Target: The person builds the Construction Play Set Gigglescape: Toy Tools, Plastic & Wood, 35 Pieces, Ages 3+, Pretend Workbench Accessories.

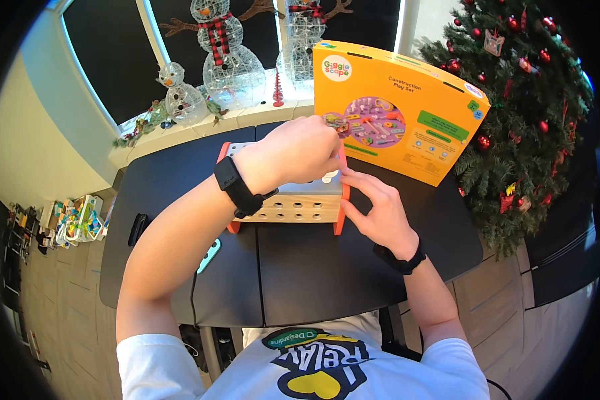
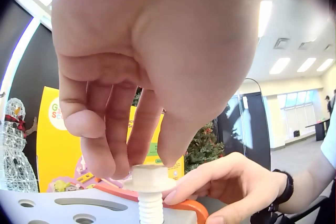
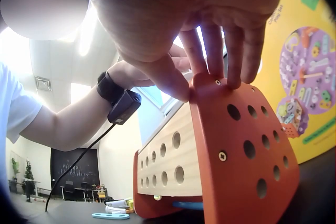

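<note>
A toy workbench [image 1: 268, 207] with a grey top, a wooden holed front and orange sides stands on the black table. From above, my left hand [image 1: 290, 152] reaches over its right end, fingers bent down. In the left wrist view a white hex-head bolt [image 2: 151, 178] stands upright, its thread showing, and the thumb and index fingertips pinch at its head. My right hand [image 1: 380, 210] grips the orange side panel [image 3: 236, 134], fingers over its upper edge and thumb on the near side. The left fingertips are partly hidden behind the bolt head.
Behind the workbench stands a yellow toy box [image 1: 407, 100]. A turquoise holed strip [image 1: 209, 256] and a black object [image 1: 137, 230] lie on the table's left part. Wire snowmen [image 1: 230, 67] line the window ledge; a decorated tree [image 1: 520, 133] is at the right.
</note>
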`<state>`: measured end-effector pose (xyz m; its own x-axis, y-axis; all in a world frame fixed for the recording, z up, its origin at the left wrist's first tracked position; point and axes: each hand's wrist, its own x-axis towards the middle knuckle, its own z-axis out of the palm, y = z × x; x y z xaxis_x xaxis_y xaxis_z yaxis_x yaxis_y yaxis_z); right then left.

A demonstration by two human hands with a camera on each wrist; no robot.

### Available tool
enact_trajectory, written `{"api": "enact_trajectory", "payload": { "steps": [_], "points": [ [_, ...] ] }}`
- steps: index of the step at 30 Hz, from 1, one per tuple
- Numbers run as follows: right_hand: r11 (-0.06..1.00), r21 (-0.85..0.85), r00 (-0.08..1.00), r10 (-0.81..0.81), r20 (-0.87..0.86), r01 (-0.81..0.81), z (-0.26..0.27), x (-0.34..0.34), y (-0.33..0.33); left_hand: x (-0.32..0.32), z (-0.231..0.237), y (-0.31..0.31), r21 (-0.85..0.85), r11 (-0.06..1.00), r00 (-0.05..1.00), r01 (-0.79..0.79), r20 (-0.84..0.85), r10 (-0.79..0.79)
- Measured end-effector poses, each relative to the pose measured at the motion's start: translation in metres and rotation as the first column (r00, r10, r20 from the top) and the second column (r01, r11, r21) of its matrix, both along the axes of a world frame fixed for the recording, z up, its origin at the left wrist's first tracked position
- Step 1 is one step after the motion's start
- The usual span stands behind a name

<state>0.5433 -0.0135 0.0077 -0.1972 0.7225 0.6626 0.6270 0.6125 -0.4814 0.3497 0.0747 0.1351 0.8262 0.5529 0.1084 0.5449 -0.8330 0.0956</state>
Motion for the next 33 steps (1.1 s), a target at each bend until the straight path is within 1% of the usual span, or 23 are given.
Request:
{"api": "enact_trajectory", "payload": {
  "steps": [1, 4, 7, 10, 13, 15, 16, 19, 22, 25, 28, 31, 33],
  "points": [
    [1.0, 0.002, 1.0, -0.001, 0.001, 0.001, 0.0, 0.0, 0.0, 0.002, 0.001, -0.002, 0.032, 0.998, 0.995, -0.06, -0.076, 0.063],
    [1.0, 0.001, 1.0, 0.004, 0.001, -0.004, -0.001, 0.001, 0.001, 0.003, 0.001, -0.003, 0.023, 0.998, 0.992, -0.062, -0.112, 0.064],
    [1.0, 0.004, 1.0, 0.006, -0.005, -0.006, -0.002, 0.001, 0.002, -0.005, -0.001, 0.004, -0.103, 0.987, 0.991, 0.126, 0.052, -0.121],
    [1.0, -0.011, 1.0, 0.001, -0.005, -0.001, 0.0, 0.0, 0.0, -0.01, -0.002, 0.008, -0.157, 0.957, 0.966, 0.243, 0.129, -0.224],
    [1.0, -0.007, 1.0, 0.003, -0.003, -0.003, -0.001, 0.0, 0.001, -0.01, -0.009, 0.014, -0.114, 0.93, 0.906, 0.348, 0.296, -0.303],
    [1.0, 0.005, 1.0, 0.003, -0.001, -0.003, 0.0, 0.0, 0.001, -0.007, -0.004, 0.008, -0.128, 0.979, 0.977, 0.161, 0.16, -0.14],
    [1.0, 0.009, 1.0, 0.003, 0.001, -0.003, 0.0, 0.0, 0.0, -0.005, 0.002, 0.003, -0.126, 0.99, 0.994, 0.065, 0.092, -0.054],
    [1.0, -0.002, 1.0, -0.002, 0.005, 0.002, -0.001, 0.001, 0.001, 0.0, 0.005, -0.008, -0.051, 0.998, 0.998, -0.038, -0.044, 0.036],
    [1.0, 0.007, 1.0, 0.001, -0.002, -0.001, -0.001, 0.0, 0.001, -0.002, -0.003, 0.002, -0.09, 0.994, 0.998, 0.064, 0.026, -0.062],
    [1.0, 0.002, 1.0, 0.003, -0.003, -0.003, 0.0, 0.0, 0.001, -0.008, -0.011, 0.016, -0.116, 0.957, 0.955, 0.267, 0.163, -0.247],
    [1.0, 0.0, 1.0, -0.003, -0.001, 0.003, -0.001, 0.0, 0.001, -0.009, -0.011, 0.012, -0.077, 0.964, 0.944, 0.256, 0.234, -0.232],
    [1.0, 0.003, 1.0, 0.004, 0.001, -0.004, -0.001, 0.0, 0.002, -0.004, 0.0, 0.004, -0.109, 0.994, 0.998, 0.03, 0.062, -0.024],
    [1.0, -0.007, 1.0, 0.003, 0.004, -0.003, 0.0, 0.001, 0.001, 0.0, 0.006, -0.005, -0.081, 0.996, 0.999, -0.029, -0.031, 0.027]
  ]
}}
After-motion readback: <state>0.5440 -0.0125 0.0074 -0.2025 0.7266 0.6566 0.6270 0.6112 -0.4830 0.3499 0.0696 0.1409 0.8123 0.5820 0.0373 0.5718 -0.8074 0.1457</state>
